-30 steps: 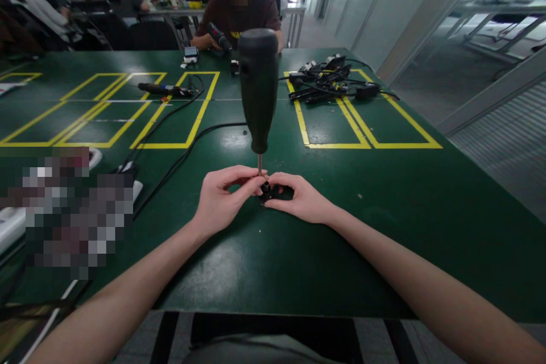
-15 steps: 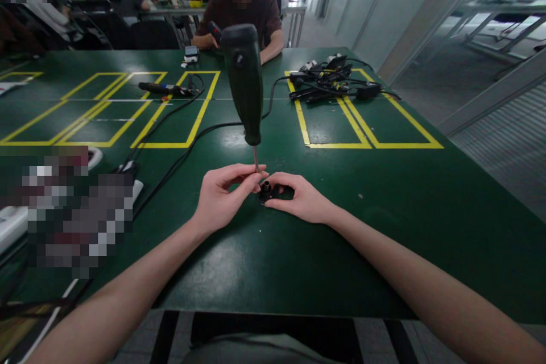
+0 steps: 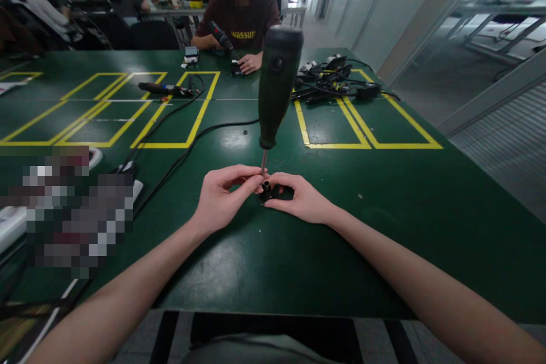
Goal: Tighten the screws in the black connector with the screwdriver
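Note:
A screwdriver [image 3: 279,88] with a thick dark green handle stands in front of me, its handle up and leaning to the right. My left hand [image 3: 226,193] pinches the thin metal shaft low down between thumb and fingers; the tip is hidden there. My right hand [image 3: 305,196] is curled, thumb and forefinger gripping a small black part [image 3: 265,194] on the green table [image 3: 273,273]. A short round post rises from that part, close beside my left fingertips. Its far side is covered by my fingers.
Across the table a person [image 3: 247,23] holds a power screwdriver [image 3: 220,36] over a small black piece [image 3: 237,67]. Tangled black cables [image 3: 328,79] lie at the back right. A corded dark tool [image 3: 164,89] rests back left. Blurred items [image 3: 85,222] and cords are at the left.
The screwdriver's handle has swung to the right, from a left lean to a right lean. My hands have barely moved. The person opposite now shows a hand on a small black piece.

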The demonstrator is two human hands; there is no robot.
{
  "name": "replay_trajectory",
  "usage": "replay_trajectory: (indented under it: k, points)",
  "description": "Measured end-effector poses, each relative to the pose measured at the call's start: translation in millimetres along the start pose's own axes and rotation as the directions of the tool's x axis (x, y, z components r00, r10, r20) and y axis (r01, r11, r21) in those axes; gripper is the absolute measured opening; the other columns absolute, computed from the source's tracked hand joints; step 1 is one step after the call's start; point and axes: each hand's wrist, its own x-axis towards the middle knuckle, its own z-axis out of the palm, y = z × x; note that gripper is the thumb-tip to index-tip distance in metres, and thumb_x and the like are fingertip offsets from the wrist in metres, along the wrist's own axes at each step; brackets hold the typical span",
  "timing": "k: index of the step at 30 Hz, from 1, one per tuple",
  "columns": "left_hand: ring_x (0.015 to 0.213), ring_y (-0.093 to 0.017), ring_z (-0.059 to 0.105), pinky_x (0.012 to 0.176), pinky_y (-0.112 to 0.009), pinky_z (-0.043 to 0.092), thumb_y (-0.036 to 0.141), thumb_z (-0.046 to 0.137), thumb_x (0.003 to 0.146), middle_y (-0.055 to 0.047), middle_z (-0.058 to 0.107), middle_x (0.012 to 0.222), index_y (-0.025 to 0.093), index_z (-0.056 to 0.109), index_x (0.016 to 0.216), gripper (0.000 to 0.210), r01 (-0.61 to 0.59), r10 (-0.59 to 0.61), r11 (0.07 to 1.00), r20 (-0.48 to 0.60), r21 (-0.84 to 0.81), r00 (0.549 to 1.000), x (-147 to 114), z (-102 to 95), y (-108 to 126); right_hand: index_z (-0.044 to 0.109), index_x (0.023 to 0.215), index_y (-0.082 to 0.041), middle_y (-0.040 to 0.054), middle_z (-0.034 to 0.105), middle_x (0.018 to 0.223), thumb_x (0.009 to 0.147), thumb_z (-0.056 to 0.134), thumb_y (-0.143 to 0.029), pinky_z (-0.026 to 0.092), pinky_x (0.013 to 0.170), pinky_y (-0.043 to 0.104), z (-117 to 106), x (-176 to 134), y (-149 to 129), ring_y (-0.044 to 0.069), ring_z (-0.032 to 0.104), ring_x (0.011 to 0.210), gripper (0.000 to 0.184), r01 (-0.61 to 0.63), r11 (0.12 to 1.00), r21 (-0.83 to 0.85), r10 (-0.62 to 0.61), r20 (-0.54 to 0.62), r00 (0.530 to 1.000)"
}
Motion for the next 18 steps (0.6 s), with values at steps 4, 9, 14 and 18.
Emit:
replay_trajectory:
  k: [4, 9, 14, 18]
  points:
    - [0.064, -0.012, 0.074, 0.067, -0.023, 0.065, 0.024, 0.078, 0.085, -0.003, 0.08, 0.077, 0.017, 0.082, 0.089, 0.009, 0.002, -0.002, 1.0, -0.007, -0.014, 1.0, 0.0, -0.6, -0.2, 0.072, 0.108, -0.02, 0.0046, 0.074, 0.105, 0.087, 0.078, -0.026, 0.052, 0.084, 0.035, 0.0, 0.0, -1.2, 0.02, 0.066, 0.094, 0.022, 0.001, 1.0, -0.006, -0.001, 0.007, 1.0]
    - [0.069, -0.013, 0.074, 0.069, -0.024, 0.064, 0.025, 0.086, 0.078, -0.004, 0.08, 0.079, 0.016, 0.08, 0.083, 0.012, 0.017, -0.017, 1.0, -0.043, -0.019, 0.999, 0.5, 0.1, -0.1, 0.073, 0.109, -0.02, 0.004, 0.075, 0.104, 0.087, 0.078, -0.025, 0.052, 0.084, 0.034, 0.5, -0.6, -0.9, 0.02, 0.066, 0.093, 0.023, 0.007, 1.0, 0.003, -0.007, -0.002, 1.0]
    - [0.067, -0.013, 0.074, 0.067, -0.023, 0.064, 0.023, 0.083, 0.08, -0.004, 0.081, 0.08, 0.016, 0.081, 0.087, 0.01, -0.011, 0.011, 1.0, -0.03, 0.013, 0.999, 0.6, 0.4, -0.3, 0.072, 0.108, -0.019, 0.0044, 0.074, 0.105, 0.088, 0.078, -0.024, 0.051, 0.083, 0.033, 0.0, -0.6, -0.3, 0.019, 0.065, 0.093, 0.022, 0.017, 1.0, -0.012, -0.017, 0.002, 1.0]
    - [0.056, -0.008, 0.068, 0.058, -0.02, 0.059, 0.023, 0.076, 0.086, -0.004, 0.082, 0.083, 0.016, 0.082, 0.092, 0.01, -0.035, 0.036, 0.998, -0.019, 0.044, 0.999, 0.2, 0.3, -2.6, 0.072, 0.106, -0.018, 0.0046, 0.074, 0.104, 0.087, 0.079, -0.024, 0.051, 0.083, 0.032, -0.1, -0.6, 0.3, 0.019, 0.066, 0.093, 0.021, 0.035, 0.999, -0.021, -0.035, 0.004, 0.999]
